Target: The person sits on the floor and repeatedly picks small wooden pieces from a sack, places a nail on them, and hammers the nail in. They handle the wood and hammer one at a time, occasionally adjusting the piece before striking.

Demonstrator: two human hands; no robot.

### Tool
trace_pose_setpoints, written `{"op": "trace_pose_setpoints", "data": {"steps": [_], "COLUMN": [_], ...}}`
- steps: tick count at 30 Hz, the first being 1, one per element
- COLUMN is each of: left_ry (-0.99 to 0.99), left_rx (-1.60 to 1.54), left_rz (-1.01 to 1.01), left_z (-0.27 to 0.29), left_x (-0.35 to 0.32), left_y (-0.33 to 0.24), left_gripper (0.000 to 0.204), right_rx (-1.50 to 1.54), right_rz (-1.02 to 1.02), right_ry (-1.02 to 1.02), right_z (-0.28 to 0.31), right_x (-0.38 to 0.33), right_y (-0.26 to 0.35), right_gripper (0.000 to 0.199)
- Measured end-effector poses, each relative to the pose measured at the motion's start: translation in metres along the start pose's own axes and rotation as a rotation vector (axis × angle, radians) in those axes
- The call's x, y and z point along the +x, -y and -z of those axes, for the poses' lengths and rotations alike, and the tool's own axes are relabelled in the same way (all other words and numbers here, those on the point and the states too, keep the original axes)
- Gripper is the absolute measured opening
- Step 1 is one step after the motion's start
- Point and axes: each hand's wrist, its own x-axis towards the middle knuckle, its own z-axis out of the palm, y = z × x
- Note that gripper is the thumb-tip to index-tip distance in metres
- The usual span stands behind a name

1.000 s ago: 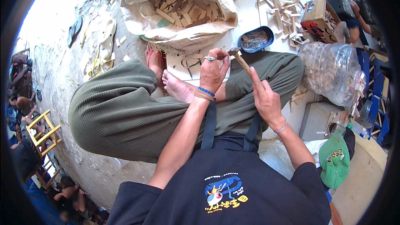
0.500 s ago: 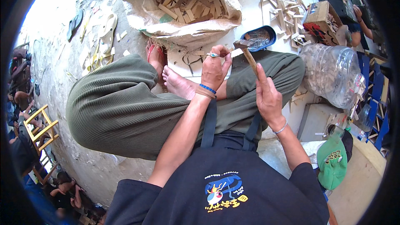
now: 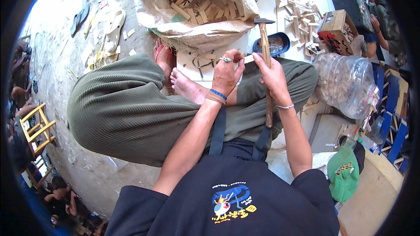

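Note:
My left hand [image 3: 225, 74] is closed, pinching a small pale wood piece [image 3: 248, 59] between thumb and fingers above my crossed legs. Close on its right, my right hand [image 3: 275, 78] grips a hammer [image 3: 264, 39] by the middle of its wooden handle. The dark hammer head points away from me, and the handle end hangs down toward my lap. My right thumb and fingertips meet the right end of the wood piece; whether a nail is between them is too small to tell. Just beyond lies a blue tray [image 3: 285, 43] of what look like nails.
A white woven sack [image 3: 151, 6] full of wood pieces stands ahead. To its right are scattered wood strips [image 3: 302, 22], a cardboard box [image 3: 334, 26] and a large clear plastic bottle [image 3: 345, 83]. A green cap [image 3: 345, 172] lies at right; a yellow stool [image 3: 38, 129] stands far left.
My right hand has moved in against the wood piece. The hammer has swung from tilted, with its head at the wood piece, to nearly upright with its head farther away.

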Motion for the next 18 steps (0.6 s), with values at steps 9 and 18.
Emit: {"op": "trace_pose_setpoints", "data": {"steps": [9,18], "left_ry": [0.080,0.142], "left_rx": [-0.011,0.033], "left_rz": [0.047,0.044], "left_z": [0.009,0.011], "left_x": [0.001,0.006], "left_y": [-0.008,0.003], "left_gripper": [0.041,0.041], "right_rx": [0.045,0.073], "right_rz": [-0.022,-0.021], "right_ry": [-0.003,0.007], "right_z": [-0.017,-0.019], "right_x": [0.014,0.016], "right_y": [-0.012,-0.013], "right_gripper": [0.027,0.025]}}
